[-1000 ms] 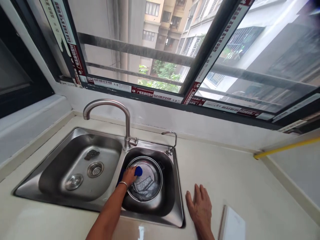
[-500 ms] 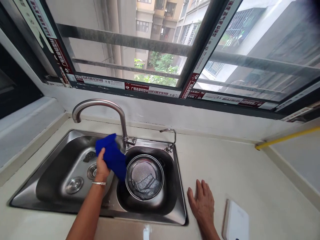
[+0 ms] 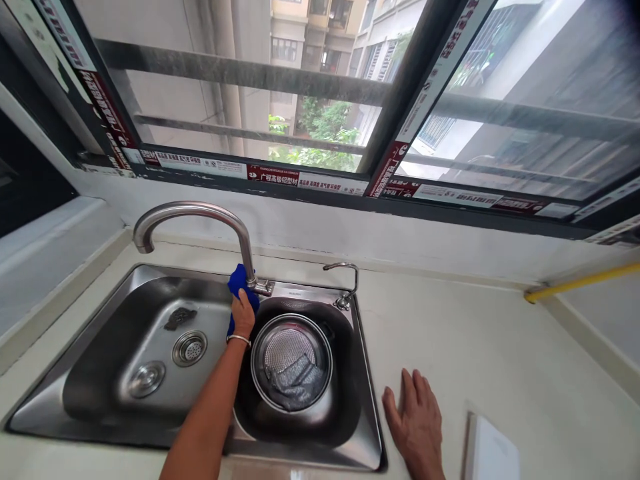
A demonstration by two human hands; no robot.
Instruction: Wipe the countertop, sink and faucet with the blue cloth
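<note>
My left hand (image 3: 243, 316) grips a blue cloth (image 3: 241, 275), bunched up against the base of the large curved faucet (image 3: 246, 243). That arm crosses the divider of the steel double sink (image 3: 369, 427). On the bare worktop (image 3: 480, 347) to the right of the sink, my right hand (image 3: 416, 417) lies palm down with fingers stretched out, holding nothing. A round steel pot (image 3: 257, 380) stands in the right basin with a perforated metal bottom or strainer showing. Inside it lies a wet-looking grey cloth (image 3: 297, 380).
In the left basin are a drain strainer (image 3: 190, 348), a round metal drain cover (image 3: 147, 379) and a dark scrap (image 3: 180, 318). A small thin tap (image 3: 345, 300) rises at the back right corner. Further right are a white box (image 3: 493, 450) and a yellow pipe (image 3: 580, 283).
My left hand has carried the blue cloth from over the sink divider up and right to the faucet base, where the cloth is now bunched. My right hand stays flat on the worktop.
</note>
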